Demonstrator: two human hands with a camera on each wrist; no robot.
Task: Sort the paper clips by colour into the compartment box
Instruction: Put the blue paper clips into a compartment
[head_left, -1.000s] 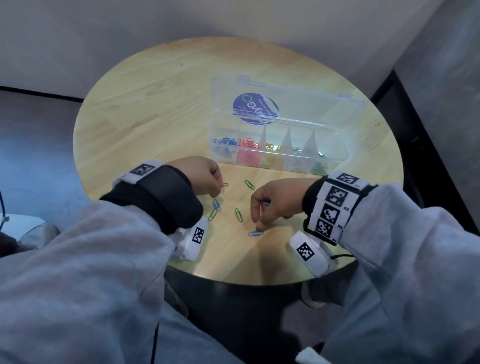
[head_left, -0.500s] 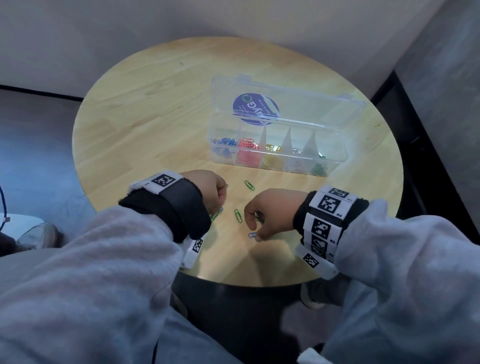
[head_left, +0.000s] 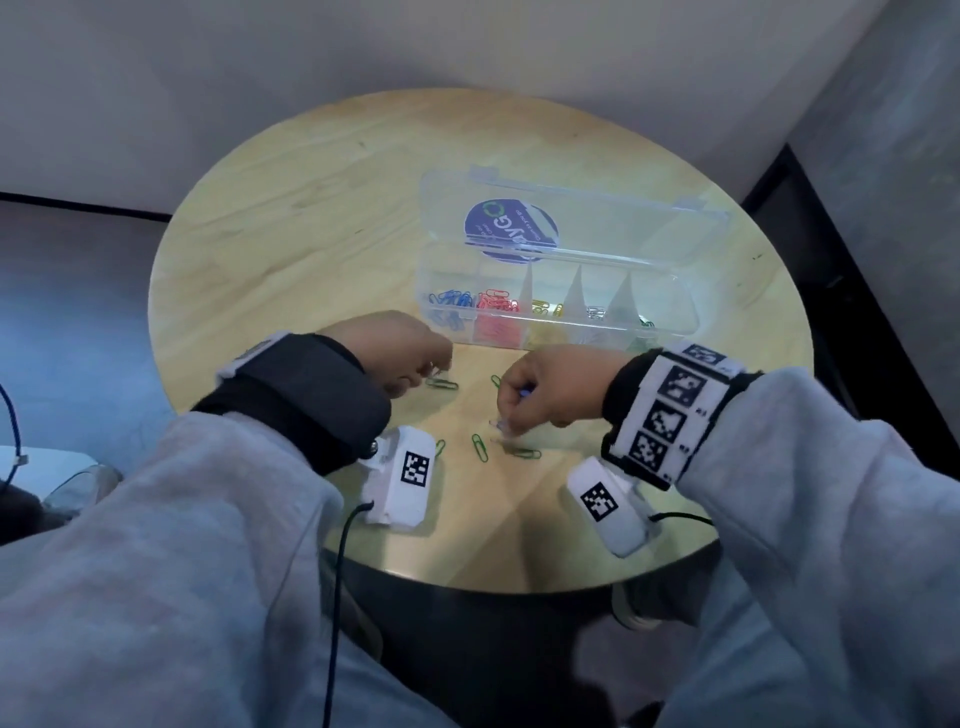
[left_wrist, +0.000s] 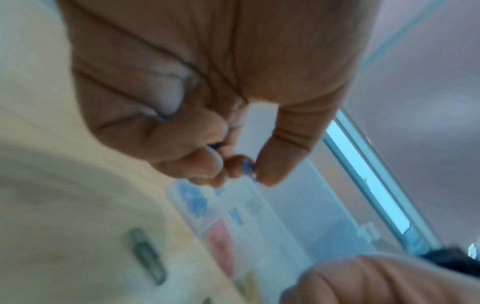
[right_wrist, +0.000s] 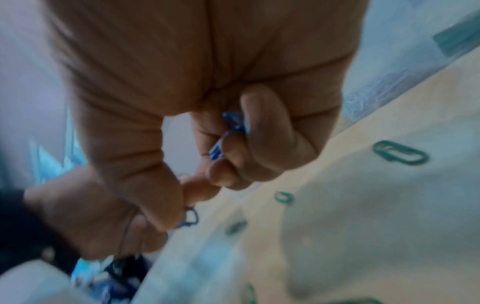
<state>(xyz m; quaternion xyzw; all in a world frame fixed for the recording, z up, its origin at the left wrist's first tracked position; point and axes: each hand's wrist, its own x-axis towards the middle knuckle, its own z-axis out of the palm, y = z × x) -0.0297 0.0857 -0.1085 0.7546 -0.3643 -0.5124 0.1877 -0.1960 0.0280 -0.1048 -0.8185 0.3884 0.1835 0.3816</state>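
The clear compartment box (head_left: 691, 312) stands open on the round table (head_left: 291, 249), with blue, red, yellow, silver and green clips in separate compartments. My left hand (head_left: 439, 370) hovers just before the box's left end and pinches a blue paper clip (left_wrist: 248, 166) between thumb and forefinger. My right hand (head_left: 503, 425), to its right over the loose clips, keeps blue paper clips (right_wrist: 228, 131) in its curled fingers. Several green paper clips (head_left: 480, 447) lie on the wood between and below the hands; one (head_left: 441, 384) is right under my left fingers.
The box lid (head_left: 597, 218) lies tilted back behind the compartments, with a blue round sticker. The table's near edge (head_left: 519, 587) is close to my wrists. A wall stands behind the table and dark floor lies to the right.
The blue clips that lay on the table are gone from the wood. Both hands now hold blue clips. My left hand has moved up toward the box; my right hand has lifted slightly.
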